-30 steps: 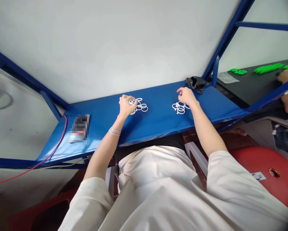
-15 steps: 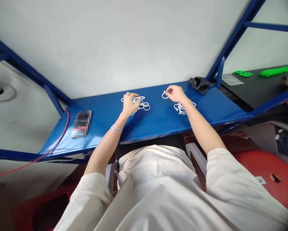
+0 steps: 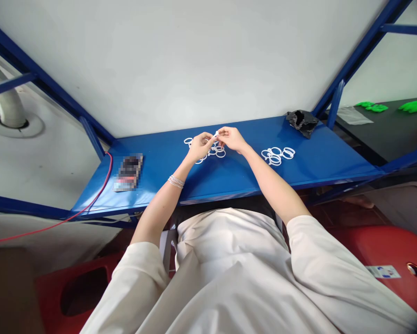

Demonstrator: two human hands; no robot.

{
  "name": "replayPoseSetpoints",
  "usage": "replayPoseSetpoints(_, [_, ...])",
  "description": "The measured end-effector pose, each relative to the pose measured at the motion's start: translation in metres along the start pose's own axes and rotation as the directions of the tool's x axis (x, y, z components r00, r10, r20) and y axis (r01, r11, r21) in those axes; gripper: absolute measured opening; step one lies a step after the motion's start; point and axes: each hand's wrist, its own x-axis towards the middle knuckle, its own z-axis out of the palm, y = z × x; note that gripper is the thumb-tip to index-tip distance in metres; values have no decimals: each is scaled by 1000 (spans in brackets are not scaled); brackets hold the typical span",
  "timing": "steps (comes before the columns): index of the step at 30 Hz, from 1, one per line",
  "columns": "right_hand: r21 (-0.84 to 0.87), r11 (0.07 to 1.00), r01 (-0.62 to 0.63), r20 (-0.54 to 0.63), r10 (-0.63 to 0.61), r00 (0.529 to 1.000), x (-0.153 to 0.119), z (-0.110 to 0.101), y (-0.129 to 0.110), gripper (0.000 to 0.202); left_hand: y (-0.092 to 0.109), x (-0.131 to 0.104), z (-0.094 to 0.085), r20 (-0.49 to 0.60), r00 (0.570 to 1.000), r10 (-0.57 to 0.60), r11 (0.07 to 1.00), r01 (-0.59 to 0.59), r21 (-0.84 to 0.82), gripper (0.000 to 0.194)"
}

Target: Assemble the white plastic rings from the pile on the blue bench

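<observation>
My left hand (image 3: pixel 200 146) and my right hand (image 3: pixel 231 138) meet over the blue table (image 3: pixel 239 174), fingertips pinched together. Between them shows a small white ring piece (image 3: pixel 215 133) with a knob-like end; the fingers cover most of it. Under and around the hands lies a loose cluster of white rings (image 3: pixel 221 153), partly hidden by my left hand. To the right of my right forearm rests a second group of white rings (image 3: pixel 275 160), several of them overlapping, touched by neither hand.
A crumpled black plastic bag (image 3: pixel 302 122) sits at the table's back right. At the left lies a blurred-out phone-like object (image 3: pixel 129 172), near a red cable (image 3: pixel 102 190) crossing the edge. Blue frame bars (image 3: pixel 93 138) rise at both ends. Red stools (image 3: pixel 378 250) stand below.
My right hand has moved left with its white ring to meet my left hand, uncovering the right-hand group of rings. The whole view has shifted slightly.
</observation>
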Motion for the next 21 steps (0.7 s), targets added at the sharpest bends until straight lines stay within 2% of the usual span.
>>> replayPoseSetpoints(6, [7, 998, -67, 64, 66, 996, -10, 4, -4, 25, 4, -2, 5, 125, 988, -96, 967, 122, -224, 31])
replayPoseSetpoints(11, [193, 976, -101, 142, 74, 987, -16, 11, -13, 36, 12, -2, 9, 171, 972, -161, 892, 218, -397, 46])
replayPoseSetpoints(14, [306, 941, -143, 133, 106, 985, -20, 21, -17, 42, 15, -1, 12, 173, 971, -167, 878, 226, -422, 54])
replayPoseSetpoints(21, [388, 898, -209, 73, 196, 978, -22, 33, -18, 45, 12, -2, 16, 148, 976, -158, 890, 206, -406, 62])
